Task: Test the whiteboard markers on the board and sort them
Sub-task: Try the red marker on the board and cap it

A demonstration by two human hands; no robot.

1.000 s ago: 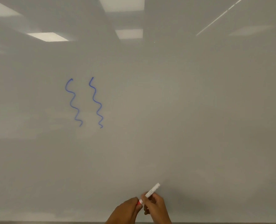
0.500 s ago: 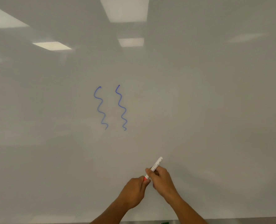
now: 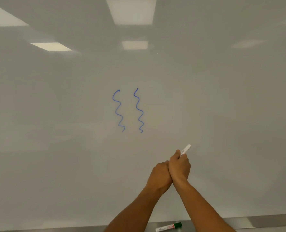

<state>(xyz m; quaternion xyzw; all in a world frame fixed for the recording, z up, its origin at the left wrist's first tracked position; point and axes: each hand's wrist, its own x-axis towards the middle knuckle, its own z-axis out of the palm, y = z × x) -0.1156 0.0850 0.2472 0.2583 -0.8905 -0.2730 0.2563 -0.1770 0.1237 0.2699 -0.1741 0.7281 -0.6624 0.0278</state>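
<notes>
Nearest the viewer, below and behind both hands, a green-capped marker (image 3: 168,227) lies flat on the grey ledge (image 3: 264,222) at the foot of the board, capped and untouched.

Above it, both forearms rise and meet. The right hand (image 3: 179,166) is closed round the barrel of a white marker (image 3: 185,149), whose blunt rear end projects up and to the right beyond the fist. The left hand (image 3: 160,174) is curled and pressed against the right hand on its left side; whether it grips the marker's cap cannot be told, as the cap end is hidden between the hands.

Beyond the hands, up and to the left on the whiteboard (image 3: 222,97), stand two blue squiggles (image 3: 128,111), side by side and well apart from the marker.

Judgement: the step in hand appears to be uncapping the white marker for its test. The next move calls for pulling the hands apart along the barrel, turning the tip to the board, and drawing on bare surface right of the squiggles.
</notes>
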